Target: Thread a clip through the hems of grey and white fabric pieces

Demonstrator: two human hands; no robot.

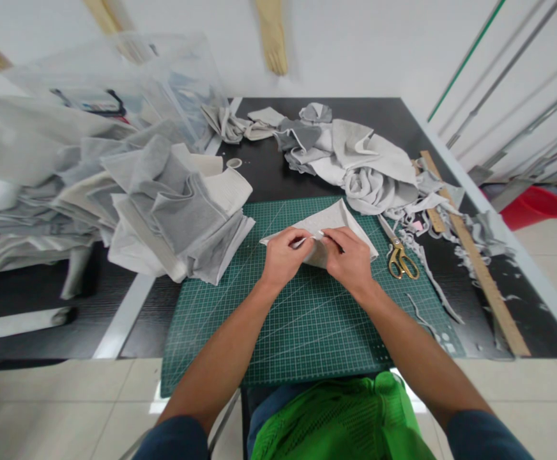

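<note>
Black counter (259,181) overlaid with green cutting mat (317,326). Light-grey fabric piece (332,217) pinched by left grip (284,257) and right grip (349,257) at mat's twelve o'clock; cutting apparently done, offcuts (483,230) strewn at three; piled cloth (183,207) at nine seemingly unhandled.

On the cutting mat (230,332), the hands (282,255) hid part of the cloth (330,217). The fabric pile (135,176) left of the mat and yellow gloves (273,38) beyond it ran out of view.
</note>
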